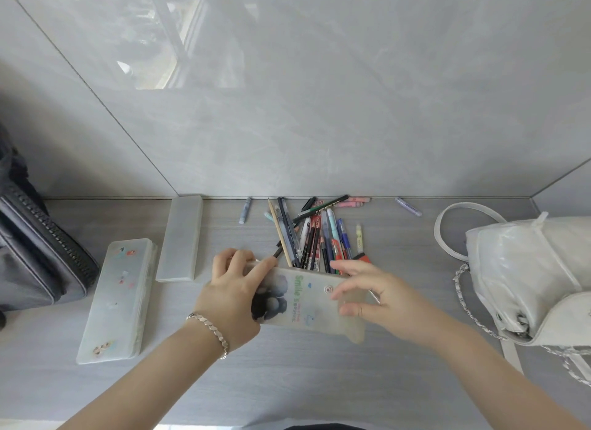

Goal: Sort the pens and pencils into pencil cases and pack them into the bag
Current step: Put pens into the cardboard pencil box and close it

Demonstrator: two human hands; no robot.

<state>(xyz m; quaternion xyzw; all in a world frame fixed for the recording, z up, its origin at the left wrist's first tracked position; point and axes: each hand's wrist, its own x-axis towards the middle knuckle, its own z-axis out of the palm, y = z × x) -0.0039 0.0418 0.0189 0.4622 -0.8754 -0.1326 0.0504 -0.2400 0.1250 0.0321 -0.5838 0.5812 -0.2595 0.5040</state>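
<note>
- The case (300, 296) is held by both grips, low over the tabletop (287, 381).
- The left grip (235, 288) is wrapped round one end. The right grip (367, 296) pinches the flap end.
- The pens (315, 240) lie just past both grips.
- The flap should be pulled wide open, with the other end held tight.
- The bag (527, 279) sits well past the right grip.

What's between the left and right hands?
Head view: the Smile-printed pouch, gripped by the left hand, its flap held by the right hand.
</note>
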